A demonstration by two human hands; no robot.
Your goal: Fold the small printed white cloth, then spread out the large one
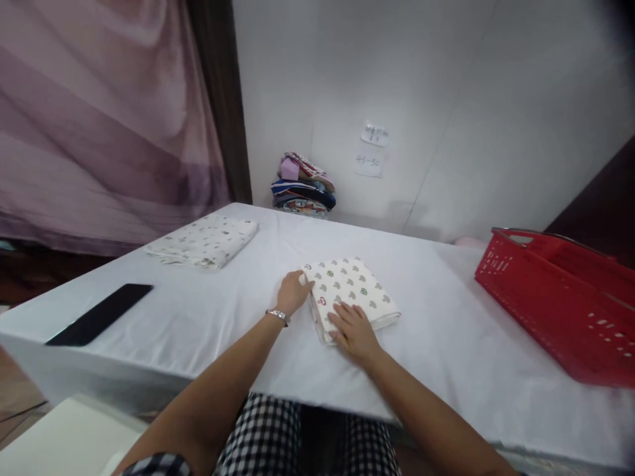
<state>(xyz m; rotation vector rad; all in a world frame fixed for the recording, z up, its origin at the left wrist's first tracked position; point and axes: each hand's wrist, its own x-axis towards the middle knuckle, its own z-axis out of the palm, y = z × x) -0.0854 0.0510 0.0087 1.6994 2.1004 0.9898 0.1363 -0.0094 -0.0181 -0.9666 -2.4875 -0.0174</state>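
A folded white cloth point(353, 285) printed with grey mushrooms and a few red and green motifs lies on the white-covered table in front of me. At its left edge, my left hand point(292, 295), with a silver bracelet at the wrist, grips the layers, its thumb near the top; some of its fingers are hidden. My right hand point(358, 336) rests on the cloth's near side, palm down with the fingers stretched out. A second folded white cloth point(208, 239) with small dark prints lies farther left, apart from both hands.
A red plastic basket point(560, 297) stands at the table's right. On the left lies a flat black object point(102, 316). Stacked folded fabrics point(303, 188) sit by the back wall, near paper signs point(370, 160). A pinkish curtain point(99, 112) hangs at left, above a white surface point(69, 439) lower down.
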